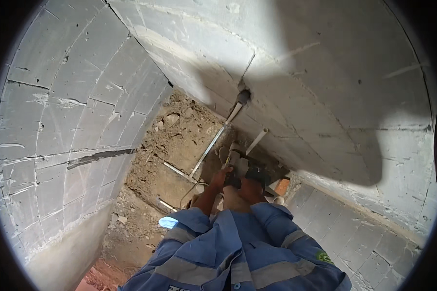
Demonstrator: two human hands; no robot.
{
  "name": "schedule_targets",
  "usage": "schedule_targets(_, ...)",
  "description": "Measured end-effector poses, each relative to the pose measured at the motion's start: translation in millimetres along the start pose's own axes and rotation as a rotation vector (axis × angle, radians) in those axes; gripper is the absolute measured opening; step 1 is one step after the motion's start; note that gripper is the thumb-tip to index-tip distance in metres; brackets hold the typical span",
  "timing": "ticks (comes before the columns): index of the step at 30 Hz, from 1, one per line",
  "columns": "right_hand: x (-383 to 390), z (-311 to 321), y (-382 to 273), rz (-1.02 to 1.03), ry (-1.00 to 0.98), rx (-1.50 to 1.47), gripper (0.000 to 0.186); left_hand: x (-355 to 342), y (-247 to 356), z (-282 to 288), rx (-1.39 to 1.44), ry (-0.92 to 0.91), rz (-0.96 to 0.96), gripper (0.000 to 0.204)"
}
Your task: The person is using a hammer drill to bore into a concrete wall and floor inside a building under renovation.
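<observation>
Brown soil [189, 128] is lying below a grey wall [320, 97]. Near a pale pipe [256, 142], the left hand [221, 178] is grasping a dark tool [234, 180]; the right hand [250, 188] is working alongside, its grip too shadowed to tell.

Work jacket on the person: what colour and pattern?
Blue jacket with grey bands, best seen in the head view.
</observation>
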State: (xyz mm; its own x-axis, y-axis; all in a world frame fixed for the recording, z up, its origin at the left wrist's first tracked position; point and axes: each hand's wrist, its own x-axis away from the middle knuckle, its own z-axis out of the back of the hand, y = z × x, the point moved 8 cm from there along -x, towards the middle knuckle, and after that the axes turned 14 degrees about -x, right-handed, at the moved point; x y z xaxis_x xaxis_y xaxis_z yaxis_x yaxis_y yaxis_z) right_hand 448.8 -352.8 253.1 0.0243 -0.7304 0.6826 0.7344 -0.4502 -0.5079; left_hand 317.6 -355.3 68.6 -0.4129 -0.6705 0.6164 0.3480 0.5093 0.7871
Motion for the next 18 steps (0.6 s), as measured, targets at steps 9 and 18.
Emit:
schedule_targets(9,56.9,-18.0,20.9,-0.178,-0.027,0.105,0.052,79.0,59.7,-33.1,0.508,0.001,0.285,0.042)
schedule_targets(18,42.0,-13.8,22.3,-0.168,-0.020,0.094,0.056,67.3,64.4,-23.4,0.463,0.108,0.353,0.044)
